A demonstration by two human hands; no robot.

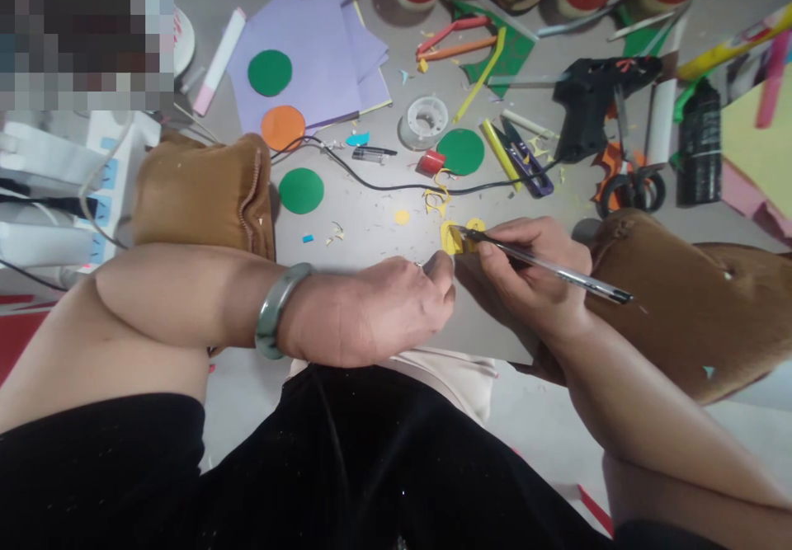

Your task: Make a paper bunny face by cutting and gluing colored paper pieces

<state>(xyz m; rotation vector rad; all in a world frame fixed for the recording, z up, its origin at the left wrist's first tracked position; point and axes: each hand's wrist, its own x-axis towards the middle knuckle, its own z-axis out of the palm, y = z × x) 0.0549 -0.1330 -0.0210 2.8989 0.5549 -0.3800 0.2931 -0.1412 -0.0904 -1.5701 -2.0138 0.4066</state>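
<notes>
Item: small yellow paper cut-out point(456, 237), light, flimsy; we would pinch its edge. Our left hand point(377, 311) fingers pinch it; right hand point(525, 274), at three o'clock, grips a slim silver pen point(550, 268).

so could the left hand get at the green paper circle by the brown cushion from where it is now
Probably yes. The left hand pinches the yellow paper piece, so it must let go first; the bare floor between it and the green circle looks clear.

Grey floor point(371, 228) (paper scraps everywhere)
</notes>
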